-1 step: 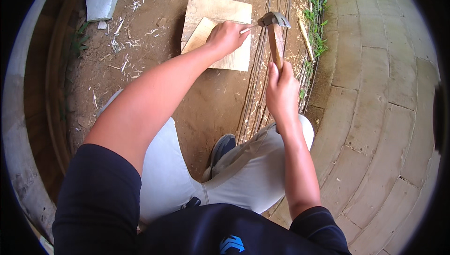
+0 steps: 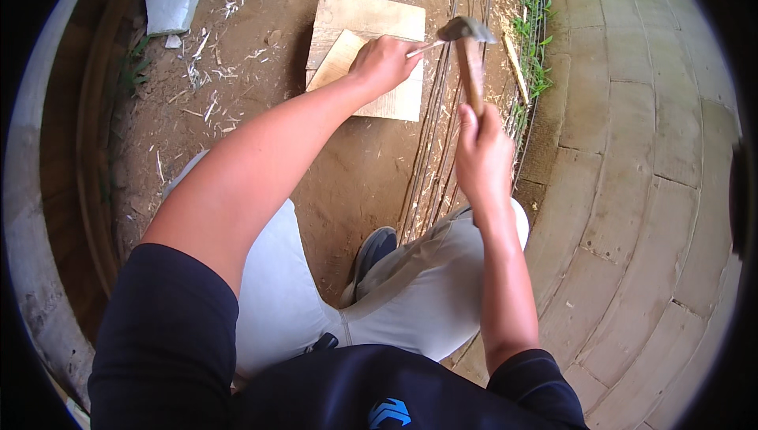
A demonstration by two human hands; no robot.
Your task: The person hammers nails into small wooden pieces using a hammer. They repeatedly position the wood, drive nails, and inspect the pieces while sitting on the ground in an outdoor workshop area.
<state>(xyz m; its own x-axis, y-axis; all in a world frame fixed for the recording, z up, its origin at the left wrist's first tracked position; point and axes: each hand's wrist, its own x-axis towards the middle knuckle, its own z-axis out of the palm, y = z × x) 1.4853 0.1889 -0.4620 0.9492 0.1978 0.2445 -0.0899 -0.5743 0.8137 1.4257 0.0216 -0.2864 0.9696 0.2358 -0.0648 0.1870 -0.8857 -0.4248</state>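
Observation:
My left hand [image 2: 384, 63] is closed around a thin pale rod [image 2: 426, 49]. One end of the rod sticks out to the right, toward the hammer head; the rest is hidden in my fingers, so I cannot tell its kind. Below that hand lies a small wooden board [image 2: 335, 59], set at an angle on a larger square wooden board [image 2: 384, 13]. My right hand [image 2: 483, 157] grips the wooden handle of a claw hammer [image 2: 471, 75]. The blurred metal head is just right of the rod's tip; whether they touch is unclear.
Both boards rest on brown dirt [image 2: 328, 165] strewn with wood shavings [image 2: 207, 75]. Long thin metal rods [image 2: 433, 142] run beside them. A pale stone block [image 2: 174, 2] lies at the far left. Grass [image 2: 537, 75] borders the paved floor [image 2: 624, 169] on the right.
My right hand and the hammer have shifted slightly to the right, and the hammer head is more blurred. My left hand and the boards have hardly moved.

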